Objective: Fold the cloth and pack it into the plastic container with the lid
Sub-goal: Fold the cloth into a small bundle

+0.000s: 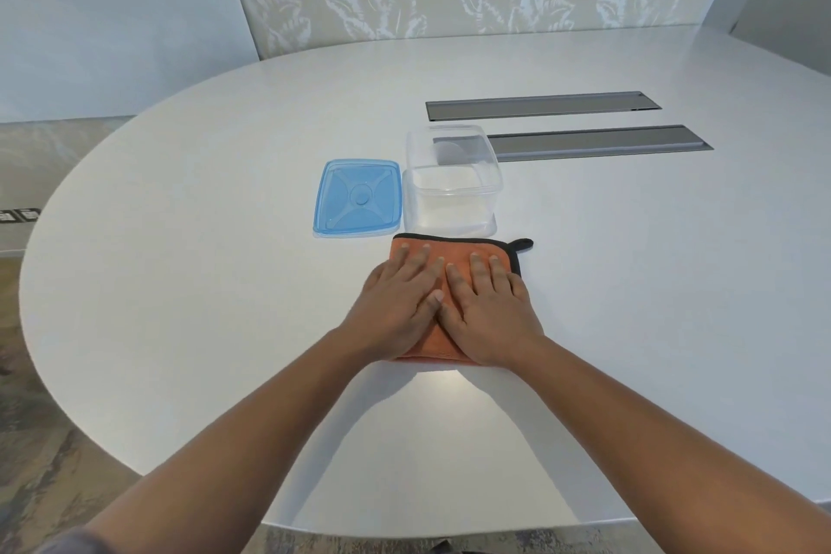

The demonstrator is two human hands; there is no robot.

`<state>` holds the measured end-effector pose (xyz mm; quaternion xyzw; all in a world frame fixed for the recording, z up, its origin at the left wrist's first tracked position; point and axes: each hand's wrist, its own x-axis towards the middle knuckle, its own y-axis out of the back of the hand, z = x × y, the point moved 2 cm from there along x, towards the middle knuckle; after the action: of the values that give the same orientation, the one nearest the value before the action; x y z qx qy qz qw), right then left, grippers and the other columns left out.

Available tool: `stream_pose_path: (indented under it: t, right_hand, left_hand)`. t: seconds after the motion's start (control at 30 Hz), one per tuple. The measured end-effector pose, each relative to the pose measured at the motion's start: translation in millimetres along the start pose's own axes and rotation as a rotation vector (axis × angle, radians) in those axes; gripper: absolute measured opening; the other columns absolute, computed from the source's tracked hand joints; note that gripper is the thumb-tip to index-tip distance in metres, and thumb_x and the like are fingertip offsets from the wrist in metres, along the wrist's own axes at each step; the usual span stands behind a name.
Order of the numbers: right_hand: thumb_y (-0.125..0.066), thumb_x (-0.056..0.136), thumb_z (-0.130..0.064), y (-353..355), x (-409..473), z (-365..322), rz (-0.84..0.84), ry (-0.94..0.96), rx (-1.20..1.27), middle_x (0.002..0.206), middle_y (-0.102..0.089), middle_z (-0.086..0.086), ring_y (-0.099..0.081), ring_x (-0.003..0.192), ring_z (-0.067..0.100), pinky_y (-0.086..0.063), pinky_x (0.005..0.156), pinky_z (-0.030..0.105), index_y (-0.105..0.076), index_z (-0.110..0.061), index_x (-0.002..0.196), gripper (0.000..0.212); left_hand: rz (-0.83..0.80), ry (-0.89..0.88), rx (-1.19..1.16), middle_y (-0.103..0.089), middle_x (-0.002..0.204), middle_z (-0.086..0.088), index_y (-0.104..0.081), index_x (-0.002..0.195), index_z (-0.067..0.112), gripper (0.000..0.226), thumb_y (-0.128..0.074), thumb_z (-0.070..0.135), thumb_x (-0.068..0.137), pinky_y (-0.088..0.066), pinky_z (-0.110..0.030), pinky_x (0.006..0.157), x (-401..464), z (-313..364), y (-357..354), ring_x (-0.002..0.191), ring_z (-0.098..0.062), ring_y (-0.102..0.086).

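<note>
Both hands lay flat, side by side, on the folded orange cloth (pixel 454 259) near the middle of the white table (pixel 180 283): the left hand (pixel 398 306) and the right hand (pixel 488 306) pressed down with straight fingers, thumbs touching. Just beyond the cloth stood the clear container (pixel 452 189), open and empty. The blue lid (pixel 358 198) lay flat to its left. Farther off, two grey slots (pixel 598 142) ran across the tabletop.

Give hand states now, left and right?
Left hand: open, flat on the cloth.
Right hand: open, flat on the cloth.
</note>
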<state>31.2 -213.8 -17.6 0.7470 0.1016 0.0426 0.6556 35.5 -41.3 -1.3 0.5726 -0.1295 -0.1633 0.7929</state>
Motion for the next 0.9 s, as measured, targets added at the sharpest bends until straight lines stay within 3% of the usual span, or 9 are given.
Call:
stream_pose_path:
  t: [0.17,0.47,0.63,0.73,0.9]
  right_hand:
    - [-0.008,0.098,-0.065,-3.9,0.8,-5.5,0.0,0.021,-0.013,0.172,-0.001,0.01,0.005,0.157,0.035,0.0,0.124,0.052,-0.008,-0.033,0.163,0.072]
    - [0.002,0.087,-0.073,-11.1,3.3,-25.3,0.005,0.089,0.005,0.172,0.0,0.008,0.006,0.157,0.035,0.002,0.123,0.052,-0.007,-0.034,0.163,0.086]
    - [-0.014,0.095,-0.066,-9.6,1.8,-30.5,0.006,0.096,0.051,0.172,0.001,0.007,0.006,0.157,0.032,0.002,0.125,0.051,-0.003,-0.029,0.163,0.078]
    - [-0.028,0.099,-0.053,0.2,6.0,-43.1,0.104,0.116,0.255,0.173,0.001,0.005,0.004,0.158,0.022,0.003,0.124,0.04,0.001,-0.022,0.163,0.077]
    - [-0.039,0.101,-0.041,18.4,20.5,-71.3,0.182,0.102,0.841,0.172,-0.003,0.0,0.001,0.154,0.004,-0.002,0.123,0.027,-0.003,-0.014,0.163,0.076]
  left_hand:
    - [-0.078,0.17,0.01,0.008,0.172,0.004,-0.004,0.161,0.039,0.066,-0.009,0.059,0.098,0.002,-0.05,0.124,3.3,-16.4,-21.5,0.157,-0.025,0.013]
    - [-0.095,0.24,0.106,0.012,0.172,0.003,0.004,0.16,0.042,0.067,-0.007,0.058,0.097,-0.002,-0.052,0.124,-17.6,-35.2,-17.9,0.157,-0.031,0.002]
    - [-0.043,0.288,0.08,0.014,0.171,0.001,0.003,0.159,0.046,0.071,-0.005,0.064,0.09,0.002,-0.056,0.123,-26.5,-36.7,-20.2,0.157,-0.032,0.004]
    - [-0.007,0.317,0.036,0.018,0.17,-0.004,0.004,0.158,0.051,0.072,-0.005,0.072,0.089,0.006,-0.054,0.124,-28.9,-36.4,-21.0,0.157,-0.031,0.007]
    - [-0.001,0.313,0.037,0.015,0.171,-0.008,0.008,0.155,0.054,0.076,-0.015,0.082,0.088,0.007,-0.053,0.123,-31.0,-35.7,-20.0,0.157,-0.029,0.011]
